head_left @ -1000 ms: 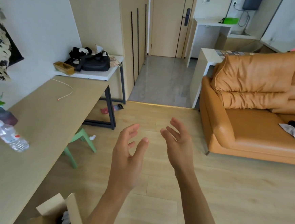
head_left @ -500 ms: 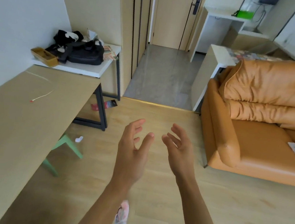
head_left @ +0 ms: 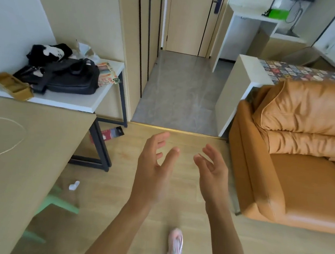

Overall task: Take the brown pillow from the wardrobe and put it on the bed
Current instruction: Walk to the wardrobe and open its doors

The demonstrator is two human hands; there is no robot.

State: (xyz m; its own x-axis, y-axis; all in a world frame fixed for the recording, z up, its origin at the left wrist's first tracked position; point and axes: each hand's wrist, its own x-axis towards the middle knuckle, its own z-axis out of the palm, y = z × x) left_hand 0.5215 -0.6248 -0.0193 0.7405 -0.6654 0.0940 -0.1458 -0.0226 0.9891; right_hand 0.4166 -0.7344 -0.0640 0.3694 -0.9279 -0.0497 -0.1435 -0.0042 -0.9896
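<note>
My left hand (head_left: 153,169) and my right hand (head_left: 213,174) are raised in front of me over the wooden floor, palms facing each other, fingers spread, holding nothing. A tall beige wardrobe (head_left: 130,33) with shut doors and dark vertical grooves stands ahead on the left, beside the grey-tiled entry. No brown pillow from the wardrobe shows, and no bed is in view. Orange-brown cushions (head_left: 308,106) rest on the sofa at the right.
A long wooden desk (head_left: 26,155) with a white cable runs along the left. A white side table (head_left: 68,101) holds a black bag (head_left: 70,77). The orange sofa (head_left: 275,175) fills the right. A green stool (head_left: 60,200), floor litter (head_left: 110,134) and my pink shoe (head_left: 175,245) are below.
I have walked forward toward the entry and wardrobe; the desk, side table and sofa appear closer. My shoe has stepped into view. Both hands stay raised and empty.
</note>
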